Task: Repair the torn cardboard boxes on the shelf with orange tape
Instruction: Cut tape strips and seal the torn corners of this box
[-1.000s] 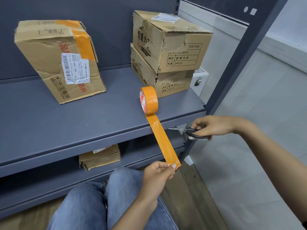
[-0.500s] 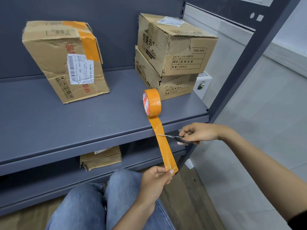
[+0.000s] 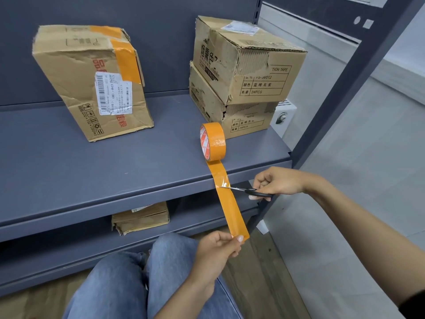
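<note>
left hand (image 3: pixel 217 250): pinches strip (image 3: pixel 230 208) end, pulled taut | right hand (image 3: pixel 279 181): grips scissors (image 3: pixel 247 191), blades across strip above left hand | roll (image 3: pixel 212 141): upright on shelf (image 3: pixel 115 171) beyond both hands | boxes (image 3: pixel 243 74): stacked behind roll | taped box (image 3: pixel 92 81): far left

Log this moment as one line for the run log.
step: cutting tape | left hand: pinches strip end | right hand: scissors across strip | roll: upright on shelf
</note>
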Action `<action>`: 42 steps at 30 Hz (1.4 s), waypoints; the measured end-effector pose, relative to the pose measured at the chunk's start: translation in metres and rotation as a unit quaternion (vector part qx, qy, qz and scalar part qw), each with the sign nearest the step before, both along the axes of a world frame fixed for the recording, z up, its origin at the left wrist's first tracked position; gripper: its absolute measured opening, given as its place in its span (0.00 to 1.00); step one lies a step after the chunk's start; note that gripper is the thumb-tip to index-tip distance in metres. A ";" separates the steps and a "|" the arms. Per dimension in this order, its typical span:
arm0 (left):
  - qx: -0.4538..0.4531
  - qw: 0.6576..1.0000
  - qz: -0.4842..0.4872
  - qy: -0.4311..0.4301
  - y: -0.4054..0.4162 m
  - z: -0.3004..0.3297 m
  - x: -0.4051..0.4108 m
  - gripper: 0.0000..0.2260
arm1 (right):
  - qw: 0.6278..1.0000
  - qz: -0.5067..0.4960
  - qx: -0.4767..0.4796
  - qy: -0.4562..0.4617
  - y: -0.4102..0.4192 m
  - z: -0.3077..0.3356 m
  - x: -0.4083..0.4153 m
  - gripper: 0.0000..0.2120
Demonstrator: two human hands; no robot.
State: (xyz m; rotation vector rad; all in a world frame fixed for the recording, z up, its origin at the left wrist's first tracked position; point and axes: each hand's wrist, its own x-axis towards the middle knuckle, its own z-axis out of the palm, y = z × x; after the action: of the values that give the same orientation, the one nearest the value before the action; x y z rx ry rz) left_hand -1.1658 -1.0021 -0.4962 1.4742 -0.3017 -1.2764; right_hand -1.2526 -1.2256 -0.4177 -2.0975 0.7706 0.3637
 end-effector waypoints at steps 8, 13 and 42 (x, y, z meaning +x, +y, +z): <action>0.011 1.000 -0.010 0.013 0.003 0.002 0.006 0.09 | 1.000 0.003 -0.006 -0.007 0.002 0.003 -0.001 0.19; 0.015 0.999 -0.035 0.004 0.006 0.003 0.007 0.11 | 1.000 0.005 -0.004 -0.005 0.002 -0.002 -0.005 0.18; -0.082 0.993 -0.069 -0.057 0.010 0.051 0.025 0.05 | 0.935 -0.209 -0.285 -0.017 -0.033 0.019 0.023 0.24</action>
State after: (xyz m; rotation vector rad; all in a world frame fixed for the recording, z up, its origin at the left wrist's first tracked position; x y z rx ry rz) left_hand -1.1406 -0.9921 -0.4450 1.4060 -0.5803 -1.2469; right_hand -1.2297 -1.2583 -0.3985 -2.3660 1.3947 -0.1539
